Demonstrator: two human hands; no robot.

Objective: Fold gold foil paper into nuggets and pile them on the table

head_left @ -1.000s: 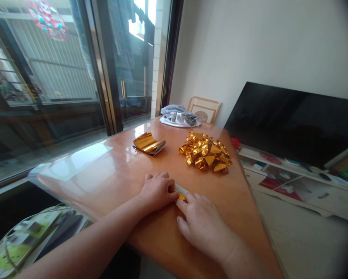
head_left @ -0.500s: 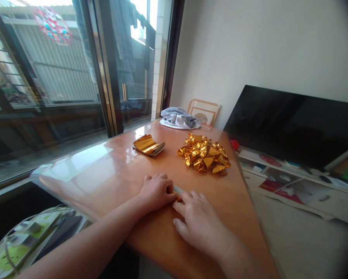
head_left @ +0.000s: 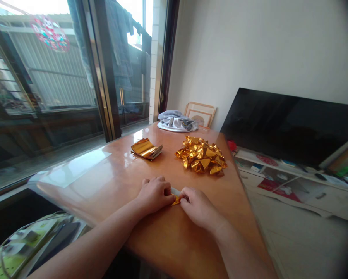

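A small piece of gold foil paper (head_left: 176,200), pale on its far side, lies on the table between my two hands. My left hand (head_left: 156,192) is closed, its thumb and fingers pinching the paper's left end. At the other end my right hand (head_left: 197,204) also pinches it, with the fingers curled in. Most of the paper is hidden under the fingers. Beyond my left hand sits a curved stack of gold foil sheets (head_left: 146,148). A heap of folded gold foil pieces (head_left: 203,155) rises beyond my right hand.
The glossy brown table (head_left: 110,193) stretches toward the wall. Folded clothes (head_left: 176,121) and framed pictures (head_left: 201,113) are at its far end. On the right are a large television (head_left: 292,128) and a white cabinet (head_left: 310,193). Power strips (head_left: 19,248) lie at lower left.
My right hand has gone from spread fingers to a closed pinch on the paper. More gold shows between the hands. The left hand keeps its grip; the view has shifted slightly.
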